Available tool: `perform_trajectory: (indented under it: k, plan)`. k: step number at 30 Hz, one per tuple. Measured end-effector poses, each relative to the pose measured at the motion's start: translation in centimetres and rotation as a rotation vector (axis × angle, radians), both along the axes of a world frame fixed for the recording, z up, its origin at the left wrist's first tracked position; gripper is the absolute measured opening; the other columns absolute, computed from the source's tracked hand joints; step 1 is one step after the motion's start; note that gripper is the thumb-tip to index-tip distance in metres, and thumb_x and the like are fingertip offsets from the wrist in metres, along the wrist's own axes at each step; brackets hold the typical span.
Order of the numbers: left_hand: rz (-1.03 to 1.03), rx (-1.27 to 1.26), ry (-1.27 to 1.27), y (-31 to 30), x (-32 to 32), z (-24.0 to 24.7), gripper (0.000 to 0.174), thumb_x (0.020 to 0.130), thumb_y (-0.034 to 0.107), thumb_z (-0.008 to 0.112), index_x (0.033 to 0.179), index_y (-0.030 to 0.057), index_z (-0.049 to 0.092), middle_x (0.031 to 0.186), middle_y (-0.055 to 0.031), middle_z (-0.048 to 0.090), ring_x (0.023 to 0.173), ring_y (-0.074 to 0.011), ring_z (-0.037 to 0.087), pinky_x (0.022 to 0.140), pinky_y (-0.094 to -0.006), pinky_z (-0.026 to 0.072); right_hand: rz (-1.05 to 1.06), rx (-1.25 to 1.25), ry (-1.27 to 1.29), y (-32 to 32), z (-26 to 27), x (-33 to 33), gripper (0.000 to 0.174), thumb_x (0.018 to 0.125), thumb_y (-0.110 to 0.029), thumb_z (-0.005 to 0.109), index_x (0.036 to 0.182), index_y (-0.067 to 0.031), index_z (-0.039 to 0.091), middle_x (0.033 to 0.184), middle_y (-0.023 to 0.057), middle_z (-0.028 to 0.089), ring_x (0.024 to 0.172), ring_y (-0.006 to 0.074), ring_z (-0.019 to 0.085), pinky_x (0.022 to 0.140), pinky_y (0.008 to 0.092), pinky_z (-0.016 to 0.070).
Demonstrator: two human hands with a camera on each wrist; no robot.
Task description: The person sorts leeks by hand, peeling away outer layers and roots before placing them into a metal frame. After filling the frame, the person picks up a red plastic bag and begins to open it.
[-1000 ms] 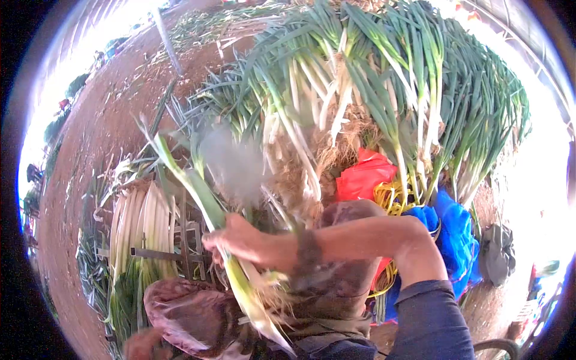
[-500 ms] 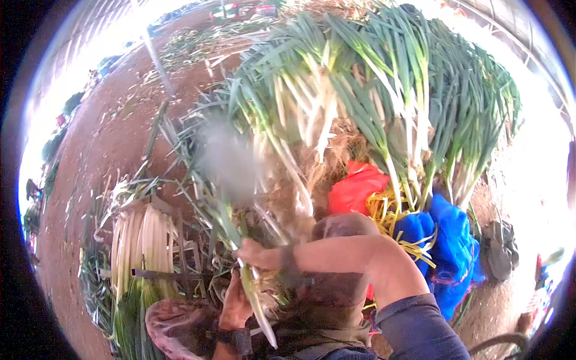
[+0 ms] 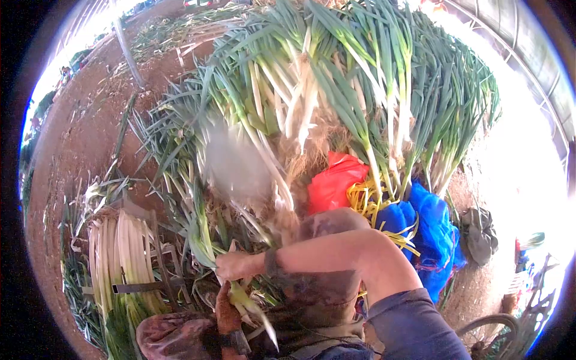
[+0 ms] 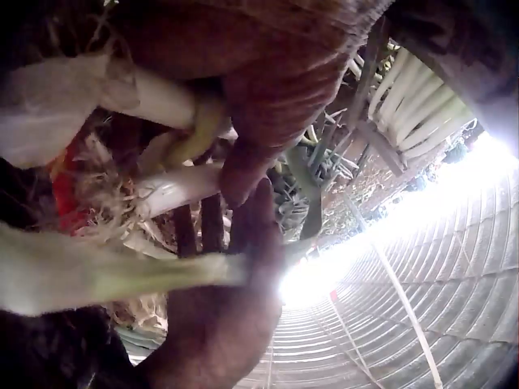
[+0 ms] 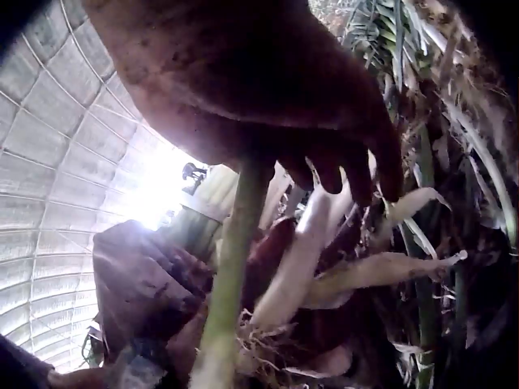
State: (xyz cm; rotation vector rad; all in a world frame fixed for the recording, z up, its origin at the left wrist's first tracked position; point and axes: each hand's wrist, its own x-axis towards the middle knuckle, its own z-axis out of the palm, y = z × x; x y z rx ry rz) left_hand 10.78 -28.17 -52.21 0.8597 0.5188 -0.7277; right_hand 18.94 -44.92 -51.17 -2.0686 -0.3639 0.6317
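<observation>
My right hand (image 3: 237,266) grips a leek, its green leaves (image 3: 201,240) above the fist and pale stem (image 3: 252,312) slanting down to the right. Just below, my left hand (image 3: 227,312) is raised against the leek. In the left wrist view, that hand (image 4: 276,81) has fingertips closed at a white stem (image 4: 182,188), near shaggy roots (image 4: 109,190); a longer pale stalk (image 4: 122,275) crosses below. Under my right hand (image 5: 259,89) in the right wrist view runs a green stalk (image 5: 231,275), with its fingers curled above whitish stems (image 5: 300,259).
Leeks (image 3: 288,78) are heaped in front and to the right. Trimmed leeks (image 3: 123,252) lie in a metal frame (image 3: 141,287) at left. A red bag (image 3: 339,183), yellow straps (image 3: 363,198) and blue netting (image 3: 438,222) are beside my knee. Brown soil (image 3: 66,144) stretches leftward.
The leek has moved down and left with my right hand and now stands steeper. My left hand has come up from the lower left to meet it. The surroundings have shifted leftward in view.
</observation>
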Motion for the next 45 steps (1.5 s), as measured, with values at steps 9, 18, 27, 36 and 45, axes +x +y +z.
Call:
perform_trajectory:
  k: [9,18,27,36,45]
  plan:
    - [-0.594,0.83,-0.343,5.7,0.0,-8.9,0.043,0.095,0.025,0.056,0.128,-0.0026,0.053,0.125,-0.019,0.059,0.116,-0.0313,0.059,0.097,-0.0435,0.0529,0.131,0.12,0.184,0.5,6.5,-2.9,0.042,0.091,-0.035,0.059,0.097,0.0065,0.06,0.089,0.0261,0.066,0.085,0.0376,0.067,0.075,0.0456,0.0512]
    - [-0.201,0.33,-0.485,2.3,5.5,4.9,0.047,0.095,0.026,0.057,0.131,-0.003,0.052,0.133,-0.022,0.053,0.124,-0.0337,0.054,0.1,-0.049,0.0502,-0.007,0.502,-0.568,-8.0,26.3,-5.5,0.073,0.093,-0.041,0.062,0.142,0.0048,0.033,0.124,0.0276,0.049,0.111,0.0367,0.058,0.092,0.0449,0.0498]
    - [-0.332,-0.426,-0.898,-11.1,9.6,23.3,0.05,0.095,0.029,0.057,0.134,-0.0028,0.051,0.141,-0.0236,0.048,0.13,-0.0356,0.049,0.103,-0.0508,0.0497,-0.283,1.026,-0.468,-21.5,26.6,-10.6,0.048,0.098,-0.012,0.058,0.141,0.002,0.041,0.133,0.0163,0.056,0.119,0.0242,0.059,0.1,0.0341,0.0508]
    - [-0.437,-0.237,-0.72,-29.0,4.0,17.3,0.037,0.097,0.025,0.059,0.123,-0.0005,0.054,0.117,-0.0187,0.06,0.102,-0.0203,0.064,0.087,-0.0344,0.0579,-0.887,-0.05,-0.093,-36.0,5.5,-15.2,0.048,0.091,-0.022,0.067,0.129,0.0039,0.051,0.116,0.011,0.065,0.104,0.0187,0.063,0.085,0.0326,0.053]
    - [-0.425,0.107,-0.337,-30.7,2.3,7.8,0.03,0.083,0.006,0.069,0.109,0.0042,0.054,0.088,-0.0074,0.061,0.069,-0.0201,0.063,0.059,-0.0355,0.0579,-1.179,-0.692,-0.413,-45.4,-0.5,-14.8,0.037,0.081,-0.008,0.062,0.117,-0.0027,0.061,0.09,0.0167,0.067,0.085,0.033,0.066,0.073,0.0426,0.0514]
